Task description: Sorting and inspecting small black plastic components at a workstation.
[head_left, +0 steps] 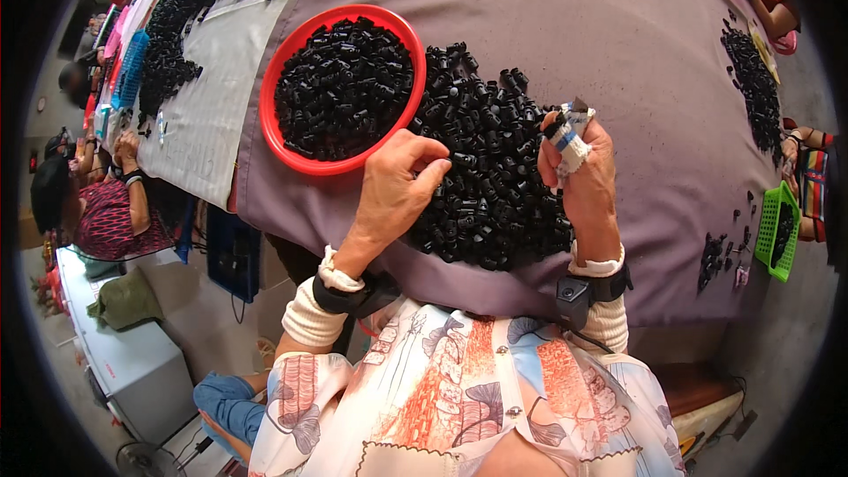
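A large heap of small black plastic parts (495, 185) lies on the mauve cloth in front of me. My left hand (397, 190) is over the heap's left side, just below the red basin (267, 128). Its thumb and forefinger are pinched together; whatever they hold is too small to make out. The basin is filled with the same black parts. My right hand (587, 172) is raised at the heap's right edge, closed on a black plastic part (554, 125). White wrapping (572, 152) with a blue stripe covers a finger there, and a dark pointed tip sticks up beside it.
The mauve cloth (565, 9) covers the table. At the right edge stands a green basket (777, 230) near scattered black parts, with another person's arm beside it. On the left, a pale cloth (221, 62) bears a long black pile, where another person's hands (125, 148) work.
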A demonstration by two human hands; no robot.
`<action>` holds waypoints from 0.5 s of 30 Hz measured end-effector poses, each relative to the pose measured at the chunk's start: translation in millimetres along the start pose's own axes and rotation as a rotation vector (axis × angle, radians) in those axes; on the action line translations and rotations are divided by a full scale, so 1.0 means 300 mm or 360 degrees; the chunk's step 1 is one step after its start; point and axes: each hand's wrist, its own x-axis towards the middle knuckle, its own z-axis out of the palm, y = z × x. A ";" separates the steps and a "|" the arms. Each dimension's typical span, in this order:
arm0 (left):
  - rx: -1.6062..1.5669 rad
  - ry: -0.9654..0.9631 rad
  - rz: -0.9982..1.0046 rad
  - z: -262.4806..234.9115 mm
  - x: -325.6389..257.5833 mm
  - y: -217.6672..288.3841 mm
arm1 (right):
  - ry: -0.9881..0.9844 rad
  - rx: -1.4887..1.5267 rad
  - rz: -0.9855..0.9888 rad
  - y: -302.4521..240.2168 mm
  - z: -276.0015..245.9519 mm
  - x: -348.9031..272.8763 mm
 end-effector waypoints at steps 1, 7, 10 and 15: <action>0.0065 -0.0015 0.0038 0.017 0.004 -0.006 | 0.0010 -0.0017 0.0032 0.002 -0.001 -0.002; 0.0669 -0.0164 0.0459 0.076 0.031 -0.021 | -0.0006 -0.0136 0.0080 0.000 -0.002 -0.018; 0.0651 -0.0191 0.0446 0.071 0.032 -0.013 | -0.0017 -0.0151 0.0099 -0.001 -0.006 -0.019; -0.0295 -0.0428 -0.0430 0.047 0.040 0.032 | -0.0081 -0.0242 0.0165 -0.006 -0.006 -0.030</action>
